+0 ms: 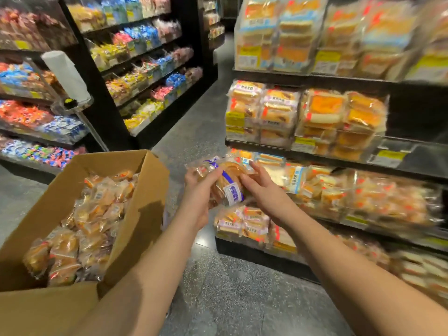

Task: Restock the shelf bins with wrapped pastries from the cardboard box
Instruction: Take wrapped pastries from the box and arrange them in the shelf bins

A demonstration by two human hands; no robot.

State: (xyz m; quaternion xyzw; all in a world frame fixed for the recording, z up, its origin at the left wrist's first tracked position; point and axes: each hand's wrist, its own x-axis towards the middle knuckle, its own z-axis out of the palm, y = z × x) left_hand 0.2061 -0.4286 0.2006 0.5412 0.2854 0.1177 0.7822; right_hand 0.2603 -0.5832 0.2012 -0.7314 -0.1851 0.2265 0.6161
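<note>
Head view looks down an aisle with both bare arms stretched forward. Between the hands is a bundle of wrapped pastries (pixel 226 183) in clear film with blue and white labels, held in the air over the floor (pixel 218 287), just in front of the lower shelf bins (pixel 244 221) on the right. The left hand (pixel 197 192) grips the bundle from the left, its fingers curled over the top edge of the wrappers. The right hand (pixel 260 187) lies against the bundle's right side with fingers stretched out fairly straight and close together, the fingertips on the film; its thumb is hidden, so I cannot tell whether it pinches from below.

At lower left stands the open box (pixel 135 214), its flaps up, filled high with more wrapped pastries in clear packets. It sits just left of the left forearm.

On the right, black shelves (pixel 315 78) carry rows of clear bins packed with orange and yellow cakes and bread slices, with yellow price tags on the fronts; this side is blurred, so the labels cannot be read. One bin (pixel 397 151) on the middle row seems to have little in it. Across the aisle, at upper left, more black shelving (pixel 145 69) holds bright sweets in blue, pink, yellow and red. A white roll (pixel 66 76) stands on a slanted holder beside it.
</note>
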